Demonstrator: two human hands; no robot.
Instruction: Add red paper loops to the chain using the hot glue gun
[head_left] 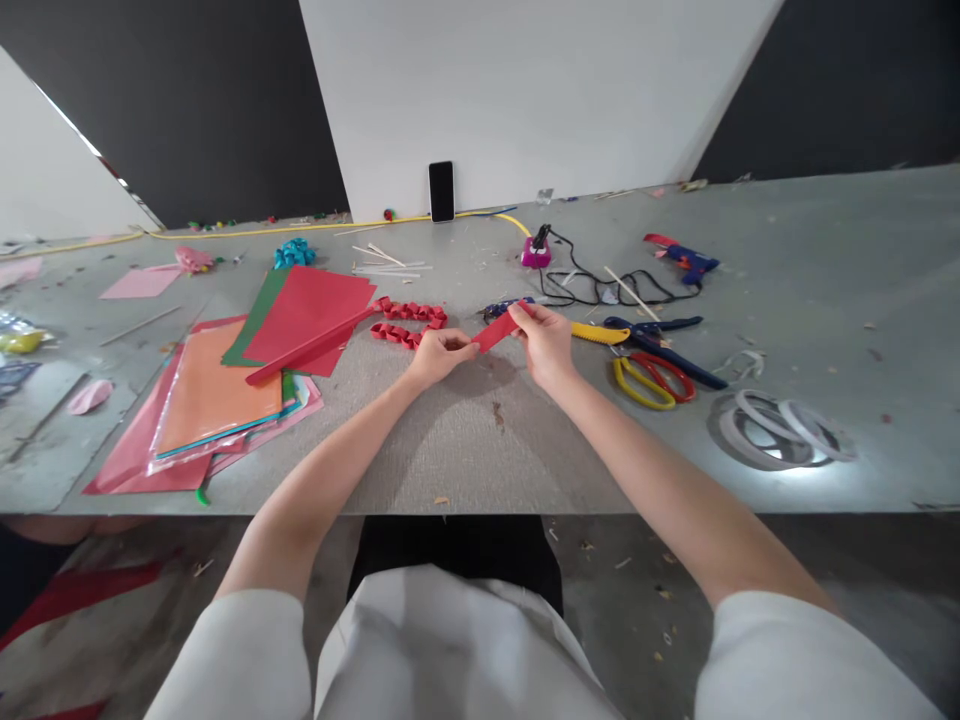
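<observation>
Two hands, left (439, 353) and right (546, 340), grips pinched on flat red paper strip (496, 332).

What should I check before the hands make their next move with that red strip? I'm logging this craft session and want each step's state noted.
1. Red paper strip gripped at both ends by left hand and right hand: ok.
2. Strip flat, not yet looped: ok.
3. Red paper chain lying within reach beside the left hand: ok.
4. Scissors lying apart from the right hand: ok.
5. Tape rolls on the table to the right: ok.
6. Adhesive on the strip: cannot tell.
</observation>
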